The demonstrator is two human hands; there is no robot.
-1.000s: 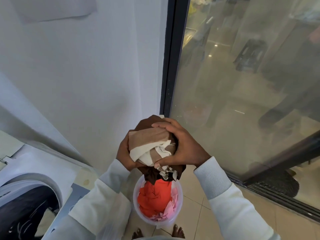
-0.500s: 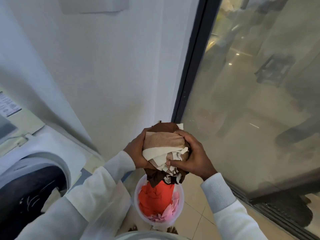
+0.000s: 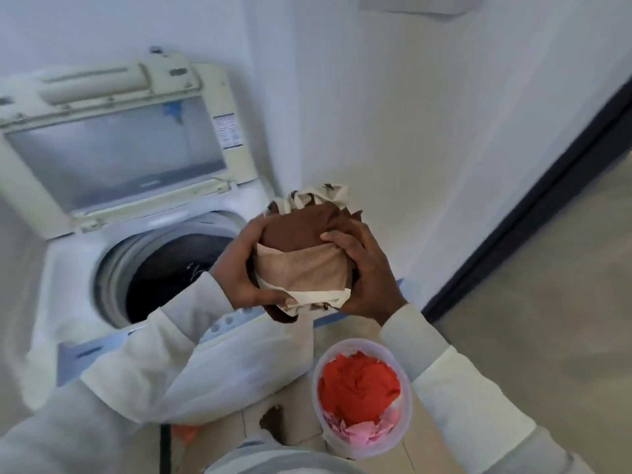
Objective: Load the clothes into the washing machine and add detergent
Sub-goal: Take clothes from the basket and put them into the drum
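From my remote seat the main change is the view: half a second ago it was filled by wall and the glass door, with only a corner of the washing machine [image 3: 65,275] showing, and now it has swung left so the machine sits in full sight, its lid [image 3: 116,155] standing up and the dark drum [image 3: 164,268] open beneath it. The bundle of clothes [image 3: 304,254], brown, tan and cream pieces wadded together, has travelled too. It was hanging directly above the bucket [image 3: 407,398], and now it is up beside the right edge of the drum mouth, over the machine's front right corner, not yet over the opening. My left hand [image 3: 239,271] cups the bundle from the drum side with the thumb curled under its lower edge, and my right hand [image 3: 369,271] clamps the other side, fingers wrapped over the top. I judge this as mid-carry: a short move left and a release should drop this load in. The bucket on the floor holds a red garment [image 3: 359,388] and pink pieces [image 3: 371,434], so more trips remain, and I see no detergent anywhere.
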